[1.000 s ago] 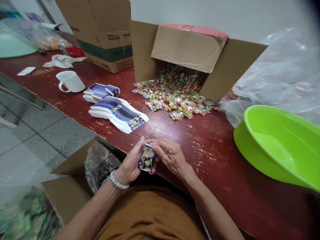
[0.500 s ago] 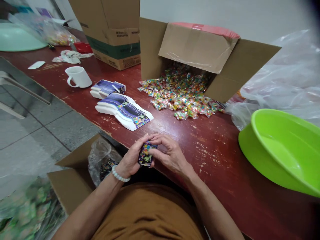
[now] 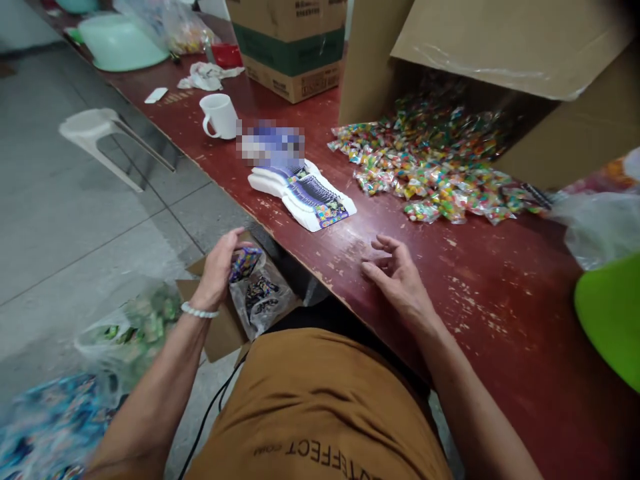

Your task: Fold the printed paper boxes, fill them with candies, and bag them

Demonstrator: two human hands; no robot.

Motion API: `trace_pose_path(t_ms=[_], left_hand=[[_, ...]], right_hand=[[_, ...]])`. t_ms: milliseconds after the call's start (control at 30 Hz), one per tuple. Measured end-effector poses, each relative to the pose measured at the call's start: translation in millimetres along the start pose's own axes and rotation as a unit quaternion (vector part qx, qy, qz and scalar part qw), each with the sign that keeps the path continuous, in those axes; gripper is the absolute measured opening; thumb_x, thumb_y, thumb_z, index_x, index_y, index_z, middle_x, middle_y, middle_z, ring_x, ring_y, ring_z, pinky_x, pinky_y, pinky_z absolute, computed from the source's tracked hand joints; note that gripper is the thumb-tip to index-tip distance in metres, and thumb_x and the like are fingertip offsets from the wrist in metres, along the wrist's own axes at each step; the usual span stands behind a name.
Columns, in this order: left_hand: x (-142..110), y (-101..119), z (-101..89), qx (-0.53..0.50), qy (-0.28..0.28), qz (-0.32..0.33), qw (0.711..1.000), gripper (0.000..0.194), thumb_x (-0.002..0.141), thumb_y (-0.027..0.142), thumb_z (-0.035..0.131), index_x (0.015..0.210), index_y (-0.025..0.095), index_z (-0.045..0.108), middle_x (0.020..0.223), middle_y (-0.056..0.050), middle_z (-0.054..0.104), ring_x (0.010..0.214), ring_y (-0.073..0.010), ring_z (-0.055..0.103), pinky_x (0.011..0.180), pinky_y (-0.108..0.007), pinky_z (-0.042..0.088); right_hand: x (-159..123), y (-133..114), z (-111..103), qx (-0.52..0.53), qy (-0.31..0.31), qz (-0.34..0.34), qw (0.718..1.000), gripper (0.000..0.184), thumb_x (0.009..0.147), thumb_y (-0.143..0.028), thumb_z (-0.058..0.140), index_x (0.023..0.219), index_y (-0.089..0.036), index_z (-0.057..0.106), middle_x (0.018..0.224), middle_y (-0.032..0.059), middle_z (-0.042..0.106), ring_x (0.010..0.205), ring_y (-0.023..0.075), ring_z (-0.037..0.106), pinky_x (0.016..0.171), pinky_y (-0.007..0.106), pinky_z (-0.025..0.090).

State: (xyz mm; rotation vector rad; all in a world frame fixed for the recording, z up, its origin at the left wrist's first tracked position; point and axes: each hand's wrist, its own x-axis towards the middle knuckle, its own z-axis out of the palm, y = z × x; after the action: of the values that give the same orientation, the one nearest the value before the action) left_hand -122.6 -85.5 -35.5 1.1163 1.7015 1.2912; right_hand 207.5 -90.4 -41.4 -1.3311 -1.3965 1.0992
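My left hand (image 3: 217, 272) is out past the table edge and grips a small purple printed packet (image 3: 245, 264) at its fingertips. Below it, a clear plastic bag (image 3: 263, 303) with similar packets lies in a low cardboard box (image 3: 215, 327). My right hand (image 3: 400, 277) rests on the red-brown tabletop (image 3: 480, 280), fingers apart and holding nothing. Nearest to it are a stack of white printed cards (image 3: 305, 197) and a spread of small colourful sweet packets (image 3: 430, 180). A pixelated patch (image 3: 270, 143) hides whatever lies behind the cards.
A cardboard box (image 3: 450, 60) lies on its side, spilling the sweets. A white mug (image 3: 219, 117), a green basin (image 3: 613, 320) and a mint basin (image 3: 120, 41) stand around. A white stool (image 3: 100, 127) stands on the floor; a bag of green packets (image 3: 135, 327) lies left.
My hands have parted. The left has carried the packet down and left, past the table edge, and the right has settled open on the tabletop. The view has swung left.
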Motion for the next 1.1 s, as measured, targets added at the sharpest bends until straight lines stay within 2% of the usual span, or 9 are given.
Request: trace_pose_path(t_ms=[67, 133, 233, 367, 467, 567, 933, 1000, 1100], left_hand=[[7.7, -14.3, -12.9, 0.046, 0.054, 0.025, 0.997, 0.058, 0.083, 0.06, 0.054, 0.119, 0.016, 0.065, 0.097, -0.008, 0.072, 0.09, -0.0213, 0.066, 0.082, -0.033, 0.051], [13.3, -15.2, -8.1, 0.077, 0.071, 0.069, 0.992, 0.051, 0.082, 0.054, 0.059, 0.116, 0.016, 0.066, 0.099, -0.007, 0.071, 0.092, -0.0212, 0.065, 0.087, -0.034, 0.049], [19.6, 6.0, 27.6, 0.158, 0.038, 0.196, 0.967, 0.042, 0.085, 0.045, 0.058, 0.117, 0.018, 0.065, 0.104, -0.007, 0.07, 0.093, -0.021, 0.063, 0.09, -0.036, 0.047], [28.3, 42.8, 93.0, 0.356, -0.024, 0.343, 0.869, 0.043, 0.089, 0.047, 0.056, 0.122, 0.021, 0.065, 0.115, -0.011, 0.067, 0.104, -0.0284, 0.056, 0.093, -0.043, 0.04], [35.3, 54.6, 127.3, 0.469, -0.051, 0.352, 0.808, 0.05, 0.086, 0.054, 0.059, 0.123, 0.021, 0.064, 0.119, -0.016, 0.061, 0.107, -0.0352, 0.05, 0.088, -0.047, 0.036], [41.0, 53.3, 140.8, 0.531, -0.071, 0.318, 0.782, 0.046, 0.086, 0.054, 0.058, 0.115, 0.019, 0.065, 0.116, -0.018, 0.058, 0.107, -0.0377, 0.047, 0.085, -0.047, 0.033], [53.3, 60.9, 142.4, 0.542, -0.078, 0.27, 0.792, 0.048, 0.082, 0.054, 0.064, 0.108, 0.015, 0.061, 0.117, -0.021, 0.058, 0.11, -0.0396, 0.049, 0.085, -0.046, 0.036], [52.2, 63.1, 141.3, 0.502, -0.068, 0.258, 0.822, 0.039, 0.082, 0.05, 0.065, 0.102, 0.017, 0.062, 0.112, -0.018, 0.061, 0.107, -0.0371, 0.052, 0.083, -0.044, 0.037], [36.3, 62.9, 135.4, 0.337, -0.097, 0.2, 0.915, 0.021, 0.082, 0.04, 0.065, 0.087, 0.021, 0.06, 0.086, -0.006, 0.064, 0.086, -0.0259, 0.059, 0.074, -0.035, 0.041]], right_hand=[[-0.5, 9.0, 1.0, -0.013, 0.001, 0.001, 1.0, 0.055, 0.078, -0.042, 0.07, 0.125, -0.024, 0.048, 0.125, 0.01, 0.058, 0.086, 0.0173, 0.065, 0.074, 0.035, 0.054], [-2.4, 14.6, 5.5, -0.062, 0.011, -0.007, 0.998, 0.051, 0.079, -0.041, 0.068, 0.123, -0.023, 0.051, 0.119, 0.01, 0.063, 0.084, 0.0182, 0.066, 0.075, 0.036, 0.054], [-5.6, 16.6, 12.5, -0.171, 0.018, -0.025, 0.985, 0.043, 0.081, -0.037, 0.065, 0.121, -0.022, 0.055, 0.106, 0.0071, 0.069, 0.081, 0.0192, 0.066, 0.077, 0.037, 0.053], [-8.5, 14.9, 17.1, -0.246, 0.018, -0.061, 0.967, 0.033, 0.084, -0.031, 0.058, 0.115, -0.021, 0.059, 0.094, 0.0043, 0.071, 0.08, 0.0187, 0.066, 0.08, 0.036, 0.051], [-9.2, 14.7, 18.6, -0.247, 0.028, -0.075, 0.966, 0.028, 0.085, -0.028, 0.056, 0.112, -0.021, 0.059, 0.096, 0.0044, 0.07, 0.075, 0.0174, 0.065, 0.077, 0.034, 0.051], [-8.9, 15.5, 19.4, -0.238, 0.032, -0.086, 0.967, 0.025, 0.085, -0.026, 0.056, 0.109, -0.021, 0.06, 0.094, 0.0039, 0.069, 0.074, 0.017, 0.064, 0.076, 0.033, 0.051], [-8.0, 15.1, 19.9, -0.22, 0.034, -0.082, 0.971, 0.022, 0.085, -0.025, 0.057, 0.105, -0.022, 0.063, 0.093, 0.0035, 0.068, 0.072, 0.0171, 0.063, 0.076, 0.034, 0.05], [-5.3, 15.1, 18.6, -0.181, 0.043, -0.062, 0.981, 0.024, 0.084, -0.027, 0.058, 0.106, -0.021, 0.063, 0.091, 0.0037, 0.069, 0.072, 0.0168, 0.062, 0.076, 0.034, 0.05], [1.6, 13.7, 16.2, -0.045, 0.087, 0.003, 0.995, 0.041, 0.083, -0.036, 0.062, 0.119, -0.018, 0.058, 0.103, 0.0082, 0.069, 0.074, 0.0158, 0.063, 0.074, 0.033, 0.052]])
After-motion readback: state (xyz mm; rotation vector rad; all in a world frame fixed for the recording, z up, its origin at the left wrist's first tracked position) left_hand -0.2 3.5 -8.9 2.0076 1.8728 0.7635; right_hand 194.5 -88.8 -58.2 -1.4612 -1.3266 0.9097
